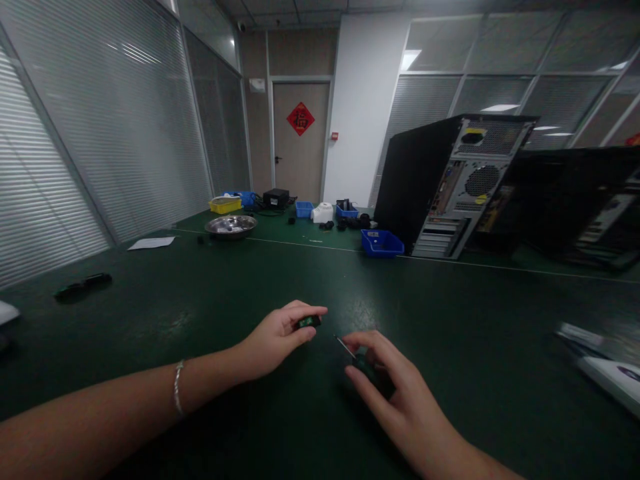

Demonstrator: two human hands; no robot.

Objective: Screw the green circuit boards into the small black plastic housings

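Between the thumb and fingers of my left hand [274, 337] is a small dark green part [309, 321], held just above the green tabletop [225, 280]. A bracelet circles my left wrist. My right hand [395, 387] is wrapped round the dark handle of a screwdriver [346, 347], whose thin metal shaft points up and left toward the small part. A short gap separates the screwdriver tip from the part.
A blue bin [382, 244] stands beside a black computer tower [430, 180] at the back right. Farther back left are a metal bowl [231, 227] and a yellow basket [225, 205]. Dark items [83, 285] and paper [151, 243] lie left; a blurred white object [613, 380] is right.
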